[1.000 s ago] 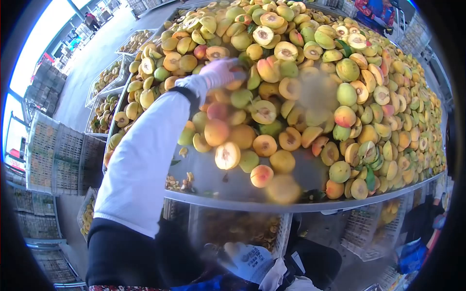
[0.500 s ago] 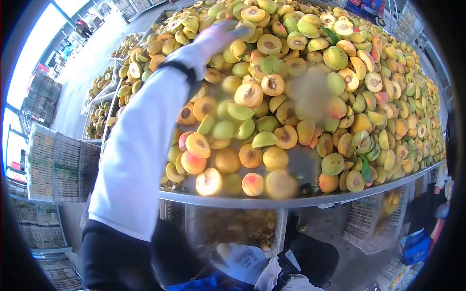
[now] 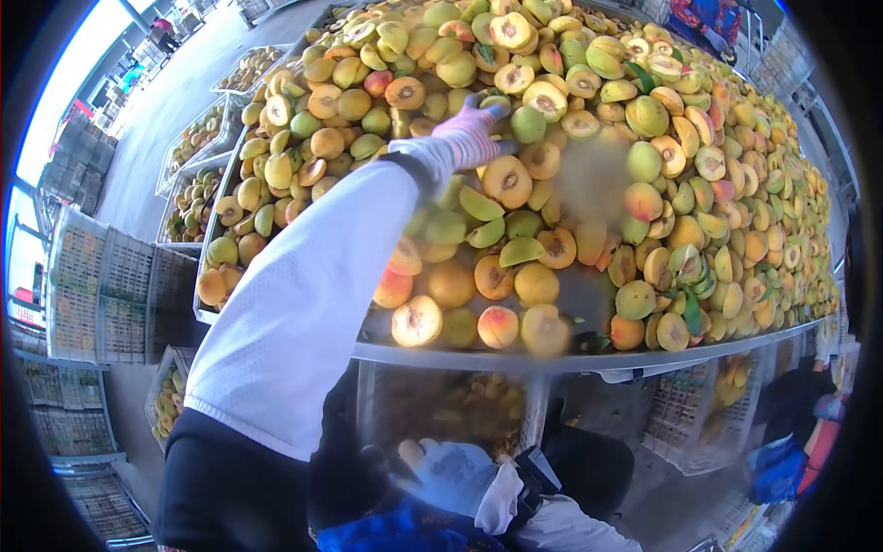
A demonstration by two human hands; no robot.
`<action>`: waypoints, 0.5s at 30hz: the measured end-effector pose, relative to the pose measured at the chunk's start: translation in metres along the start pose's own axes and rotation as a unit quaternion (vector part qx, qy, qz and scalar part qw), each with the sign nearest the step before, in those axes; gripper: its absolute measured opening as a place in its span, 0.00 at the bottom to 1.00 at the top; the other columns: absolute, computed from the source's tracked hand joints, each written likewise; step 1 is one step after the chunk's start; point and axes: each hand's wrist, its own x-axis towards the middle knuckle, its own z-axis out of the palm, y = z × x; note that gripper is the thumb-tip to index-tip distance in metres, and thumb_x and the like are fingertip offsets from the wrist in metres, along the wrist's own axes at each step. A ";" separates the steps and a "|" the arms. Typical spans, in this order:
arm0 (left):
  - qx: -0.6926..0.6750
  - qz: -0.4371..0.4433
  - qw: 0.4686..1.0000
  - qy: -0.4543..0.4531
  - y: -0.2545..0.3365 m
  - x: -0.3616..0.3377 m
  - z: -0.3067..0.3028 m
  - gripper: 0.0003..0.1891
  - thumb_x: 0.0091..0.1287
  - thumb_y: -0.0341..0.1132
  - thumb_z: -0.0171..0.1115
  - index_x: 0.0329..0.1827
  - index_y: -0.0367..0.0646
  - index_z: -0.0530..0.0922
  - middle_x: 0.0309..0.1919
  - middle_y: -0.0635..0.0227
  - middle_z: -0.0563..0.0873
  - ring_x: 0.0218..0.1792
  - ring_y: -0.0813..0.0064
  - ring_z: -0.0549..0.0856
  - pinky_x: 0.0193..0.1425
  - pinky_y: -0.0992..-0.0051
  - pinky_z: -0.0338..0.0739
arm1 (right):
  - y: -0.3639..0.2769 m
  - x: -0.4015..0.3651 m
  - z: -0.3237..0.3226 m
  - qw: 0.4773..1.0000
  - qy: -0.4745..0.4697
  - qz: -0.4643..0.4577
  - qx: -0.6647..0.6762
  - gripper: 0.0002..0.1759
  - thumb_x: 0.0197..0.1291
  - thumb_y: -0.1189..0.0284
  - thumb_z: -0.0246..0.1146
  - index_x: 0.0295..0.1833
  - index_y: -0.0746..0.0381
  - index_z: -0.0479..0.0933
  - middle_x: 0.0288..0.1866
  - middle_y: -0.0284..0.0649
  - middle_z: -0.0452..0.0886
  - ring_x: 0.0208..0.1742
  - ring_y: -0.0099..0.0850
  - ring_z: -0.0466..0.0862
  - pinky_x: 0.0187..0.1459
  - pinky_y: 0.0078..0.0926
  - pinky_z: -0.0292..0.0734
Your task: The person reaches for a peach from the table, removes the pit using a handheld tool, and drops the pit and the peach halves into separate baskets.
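A large heap of halved peaches [image 3: 508, 181], yellow-green with some pink, covers the metal-edged table [image 3: 589, 362]. My left hand [image 3: 471, 132], in a striped pinkish glove, reaches over the heap from the left. Its thumb and fingers are apart, close to a green peach [image 3: 529, 124] and several cut halves. No fruit shows clearly in its grasp. Low in front of my body is my right hand [image 3: 449, 474], in a pale grey glove with a dark wrist strap. Its fingers look loosely apart, with nothing visible in them.
Beneath the table edge stands a crate [image 3: 533, 414] holding what looks like pits or scraps. Crates of fruit [image 3: 198, 143] line the left side, near stacked crates [image 3: 115, 290]. Other people [image 3: 708, 23] are at the far side and at right. A lens smear blurs the centre.
My left hand has moved right and down across the heap, from its upper left toward the middle. The view has shifted a little. My right hand stays low.
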 end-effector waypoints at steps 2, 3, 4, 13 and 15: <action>-0.137 -0.012 0.989 -0.051 0.003 -0.018 -0.007 0.35 0.60 0.43 0.66 0.70 0.52 0.63 0.66 0.48 0.64 0.65 0.50 0.69 0.68 0.63 0.67 | -0.002 0.005 0.009 1.000 0.011 0.000 -0.026 0.20 0.62 0.50 0.54 0.44 0.57 0.69 0.31 0.45 0.78 0.28 0.41 0.84 0.25 0.39 0.78; -0.219 -0.006 0.972 -0.089 0.003 -0.027 -0.010 0.35 0.59 0.42 0.66 0.70 0.54 0.63 0.66 0.48 0.63 0.65 0.50 0.69 0.68 0.64 0.67 | -0.004 0.007 0.012 0.999 0.017 0.000 -0.039 0.20 0.63 0.50 0.54 0.44 0.57 0.69 0.31 0.44 0.78 0.28 0.41 0.84 0.25 0.39 0.78; -0.185 0.007 0.979 -0.084 0.005 -0.038 -0.009 0.34 0.59 0.39 0.66 0.69 0.55 0.64 0.65 0.48 0.64 0.63 0.50 0.71 0.66 0.65 0.69 | -0.005 0.009 0.014 0.999 -0.016 0.016 -0.045 0.22 0.63 0.50 0.53 0.46 0.57 0.69 0.35 0.46 0.80 0.32 0.43 0.84 0.30 0.41 0.79; 0.102 0.151 0.949 -0.258 0.085 -0.137 -0.035 0.32 0.53 0.54 0.68 0.61 0.53 0.73 0.47 0.58 0.80 0.51 0.57 0.81 0.50 0.61 0.77 | 0.013 0.004 0.026 0.991 -0.062 0.071 -0.096 0.24 0.63 0.49 0.53 0.51 0.58 0.67 0.41 0.48 0.81 0.41 0.45 0.84 0.39 0.43 0.78; 0.178 0.195 0.932 -0.249 0.090 -0.150 -0.037 0.32 0.51 0.51 0.70 0.59 0.50 0.73 0.45 0.58 0.80 0.50 0.58 0.82 0.49 0.61 0.78 | 0.011 0.000 0.028 0.990 -0.039 0.075 -0.110 0.24 0.63 0.49 0.53 0.50 0.58 0.67 0.40 0.48 0.81 0.41 0.45 0.84 0.39 0.44 0.78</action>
